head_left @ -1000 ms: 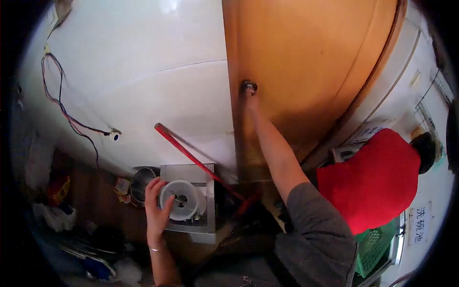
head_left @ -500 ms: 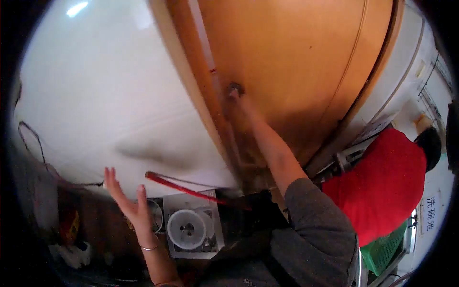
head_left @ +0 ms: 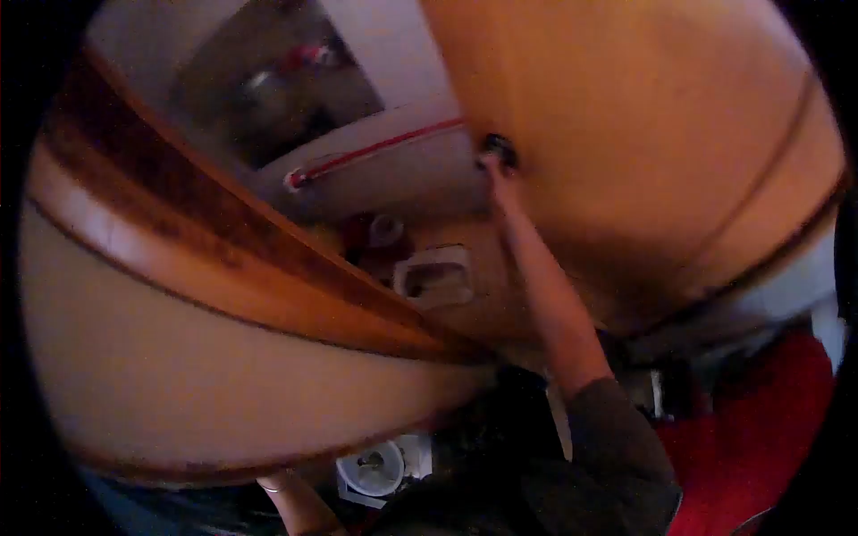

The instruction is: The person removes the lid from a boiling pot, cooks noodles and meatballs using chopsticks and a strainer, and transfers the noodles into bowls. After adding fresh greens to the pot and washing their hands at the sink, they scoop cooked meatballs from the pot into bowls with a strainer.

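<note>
My right hand (head_left: 500, 170) is closed around a dark door knob (head_left: 499, 145) on an orange wooden door (head_left: 626, 134). The door stands ajar, swung away from its brown frame (head_left: 241, 241). Low on the left, my left forearm (head_left: 299, 507) shows with a bracelet at the wrist. The left hand itself is lost in the dark by the white wall, so its fingers cannot be made out. Close to that forearm is a round white tub (head_left: 371, 467) with something dark inside.
Through the doorway are a white squat-toilet-like basin (head_left: 436, 279) on the floor, a red pipe or rod (head_left: 384, 147) and a dark panel (head_left: 286, 89). A white wall (head_left: 223, 384) bulges in at left. A person in a red top (head_left: 760, 438) is close on my right.
The door has swung inward with my right hand still on its knob, and the room behind now shows. My left hand, spread before, has dropped out of clear sight. The view has shifted.
</note>
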A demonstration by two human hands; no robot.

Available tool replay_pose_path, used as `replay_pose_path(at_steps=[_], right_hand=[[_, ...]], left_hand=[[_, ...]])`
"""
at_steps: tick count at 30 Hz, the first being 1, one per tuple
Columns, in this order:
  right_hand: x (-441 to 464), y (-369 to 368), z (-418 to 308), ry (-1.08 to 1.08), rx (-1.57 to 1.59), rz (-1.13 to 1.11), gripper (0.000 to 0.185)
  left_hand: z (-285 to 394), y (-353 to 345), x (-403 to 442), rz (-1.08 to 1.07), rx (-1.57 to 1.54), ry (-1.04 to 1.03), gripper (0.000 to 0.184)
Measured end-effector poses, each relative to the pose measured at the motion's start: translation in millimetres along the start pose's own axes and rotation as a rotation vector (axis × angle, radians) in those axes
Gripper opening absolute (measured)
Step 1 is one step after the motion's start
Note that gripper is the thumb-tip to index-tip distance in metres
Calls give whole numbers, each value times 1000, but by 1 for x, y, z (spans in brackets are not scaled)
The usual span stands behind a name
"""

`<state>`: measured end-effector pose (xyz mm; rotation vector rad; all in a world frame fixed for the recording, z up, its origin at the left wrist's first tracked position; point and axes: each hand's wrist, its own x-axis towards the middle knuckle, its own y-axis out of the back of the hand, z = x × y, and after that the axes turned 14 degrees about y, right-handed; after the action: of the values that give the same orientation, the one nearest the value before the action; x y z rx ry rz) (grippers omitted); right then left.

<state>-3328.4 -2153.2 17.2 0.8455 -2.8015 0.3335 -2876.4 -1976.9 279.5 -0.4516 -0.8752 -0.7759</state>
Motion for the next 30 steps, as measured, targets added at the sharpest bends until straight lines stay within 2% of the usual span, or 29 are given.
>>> replay_pose_path(at_steps=[1,3,7,10,13,17,20,22,25,27,29,30], right_hand=[[6,-10,13,-61,118,107,52],[-20,-16,-27,-236,344,79,48],[-40,-100,-48,-397,578,-189,43],[-48,-157,-110,-107,699,-535,34],[-49,-238,-162,179,827,-735,29],[-78,-301,-237,521,719,-926,26],[-110,-348,-264,543,766,-968,25],[-131,-387,-274,683,704,-999,22],[-161,-422,-291,744,723,-979,20],[-177,-456,-297,774,712,-1061,21],[-199,-491,-296,1006,647,-794,26],[-203,-488,-303,1021,637,-764,29]], left_hand=[[1,-5,2,4,25,-5,58],[4,-11,1,15,68,-4,59],[14,-23,-2,29,144,-7,59],[20,-26,-3,41,179,-3,59],[26,-33,-3,47,214,0,60],[32,-37,-3,51,254,13,60],[35,-41,-4,51,279,21,60],[30,-44,1,49,298,24,61],[34,-47,3,45,317,28,61],[36,-50,6,43,322,34,61],[37,-52,8,43,334,35,61],[40,-55,9,39,334,32,61]])
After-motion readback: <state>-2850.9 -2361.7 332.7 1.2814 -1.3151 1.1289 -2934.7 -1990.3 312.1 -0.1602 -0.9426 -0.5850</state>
